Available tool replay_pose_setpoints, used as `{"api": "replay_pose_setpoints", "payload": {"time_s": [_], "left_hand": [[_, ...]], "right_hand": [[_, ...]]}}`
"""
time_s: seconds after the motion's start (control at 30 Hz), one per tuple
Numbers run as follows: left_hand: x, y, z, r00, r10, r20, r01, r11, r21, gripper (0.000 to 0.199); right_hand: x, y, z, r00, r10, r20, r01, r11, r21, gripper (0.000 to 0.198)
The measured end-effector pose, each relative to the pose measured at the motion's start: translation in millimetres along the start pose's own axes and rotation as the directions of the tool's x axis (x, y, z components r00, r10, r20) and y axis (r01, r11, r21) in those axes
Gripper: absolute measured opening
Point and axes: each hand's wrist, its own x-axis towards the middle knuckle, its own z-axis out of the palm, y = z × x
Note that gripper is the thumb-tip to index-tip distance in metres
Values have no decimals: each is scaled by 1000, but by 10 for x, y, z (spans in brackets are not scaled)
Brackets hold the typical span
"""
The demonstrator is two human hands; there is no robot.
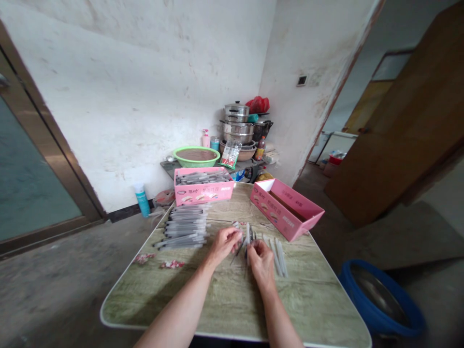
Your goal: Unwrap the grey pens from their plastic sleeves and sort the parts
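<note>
My left hand (228, 241) is closed in a pinch over the middle of the table, a slim dark pen refill (239, 249) at its fingertips. Just to the right, my right hand (261, 258) is closed too, its fingertips at a pale pen barrel (248, 233); blur partly hides the grip. Several thin dark pieces (253, 235) lie between and beyond the hands. Beside my right hand lie several loose translucent barrels (280, 258). Left of my left hand, many grey translucent pens (186, 226) with dark ends lie stacked in rows.
A pink box (205, 192) full of pens stands at the table's back left. Another pink box (284, 212), open-topped, sits at the back right edge. Behind are a green basin (196, 163) and stacked pots (237, 128). A blue tub (406, 314) stands right of the table (311, 309).
</note>
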Motion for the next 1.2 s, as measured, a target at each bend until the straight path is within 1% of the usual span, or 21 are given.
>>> {"api": "replay_pose_setpoints", "payload": {"time_s": [0.07, 0.1, 0.13, 0.17, 0.23, 0.33, 0.37, 0.43, 0.53, 0.6, 0.7, 0.8, 0.87, 0.93, 1.07, 1.2], "left_hand": [[-19, 5, 36, 993, -17, 117, 23, 998, -51, 35], [-24, 3, 46, 990, -23, 142, 32, 998, -62, 36], [-25, -3, 49, 989, -30, 143, 41, 996, -76, 37], [-21, -10, 46, 992, -39, 124, 51, 994, -97, 37], [-3, -28, 25, 997, -61, 39, 66, 986, -153, 39], [33, -53, -15, 990, -80, -112, 56, 976, -210, 43], [42, -60, -24, 985, -81, -151, 48, 976, -211, 44], [56, -76, -31, 975, -82, -204, 41, 979, -198, 44], [66, -102, -30, 964, -78, -254, 33, 984, -175, 42], [70, -113, -33, 960, -71, -270, 28, 986, -162, 42], [73, -115, -45, 957, -71, -283, 31, 989, -142, 41], [77, -109, -54, 956, -72, -285, 34, 990, -136, 40], [80, -112, -53, 958, -75, -278, 37, 990, -138, 39], [81, -120, -48, 960, -77, -268, 40, 989, -140, 39], [84, -144, -42, 964, -73, -255, 39, 990, -135, 39], [84, -157, -43, 963, -80, -257, 50, 991, -124, 40]], "right_hand": [[-19, -35, 39, 997, -45, 63, 47, 998, -43, 28], [-26, -44, 52, 994, -62, 94, 69, 996, -64, 30], [-31, -45, 60, 990, -79, 115, 90, 992, -88, 32], [-30, -36, 61, 989, -93, 116, 108, 986, -124, 34], [-17, 6, 47, 994, -102, 42, 110, 962, -250, 37], [20, 91, 14, 990, -77, -122, 7, 870, -493, 40], [30, 112, 9, 988, -66, -139, -22, 833, -553, 39], [42, 133, 14, 991, -54, -123, -38, 771, -636, 37], [45, 121, 36, 996, -44, -77, -23, 714, -699, 35], [51, 105, 28, 997, -20, -76, -42, 690, -722, 33], [81, 92, -49, 987, 49, -155, -150, 642, -752, 32], [107, 87, -161, 958, 106, -265, -275, 589, -760, 32], [104, 80, -210, 948, 132, -290, -312, 556, -770, 32], [85, 70, -222, 951, 159, -267, -311, 516, -798, 32], [33, 41, -172, 963, 217, -158, -242, 447, -861, 31], [-4, -2, -117, 974, 214, -70, -154, 406, -901, 26]]}}
